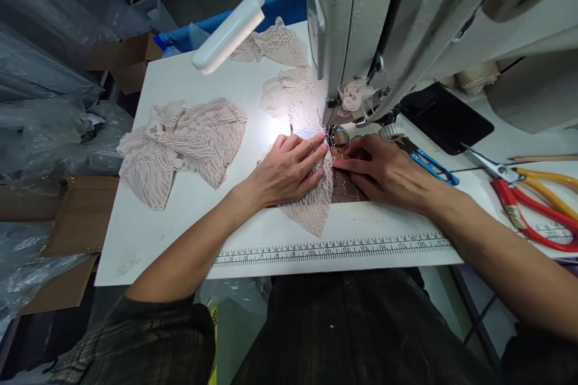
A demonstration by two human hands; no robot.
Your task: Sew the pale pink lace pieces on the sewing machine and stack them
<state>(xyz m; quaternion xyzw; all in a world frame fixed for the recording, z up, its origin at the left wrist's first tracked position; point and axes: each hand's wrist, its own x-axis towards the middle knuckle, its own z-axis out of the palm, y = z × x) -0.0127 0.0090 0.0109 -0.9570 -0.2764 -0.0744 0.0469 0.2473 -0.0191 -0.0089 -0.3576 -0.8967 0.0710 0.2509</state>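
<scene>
My left hand point(286, 169) lies flat with fingers stretched out on a piece of pale pink lace point(311, 210), pressing it to the white table right in front of the sewing machine's needle point(329, 137). My right hand point(383, 171) rests beside it on the right, fingers extended and pressed down on the lace edge and a brown patch point(345, 189) under it. The fingertips of both hands almost meet at the presser foot. The grey-white sewing machine point(383, 24) looms over the hands.
A pile of lace pieces point(180, 144) lies at the left of the table point(180, 240), more lace point(275, 45) at the back. Blue thread snips point(431, 165) and red and yellow scissors point(537, 198) lie to the right. A lamp point(228, 33) hangs above. A printed ruler point(334, 248) runs along the table's front edge.
</scene>
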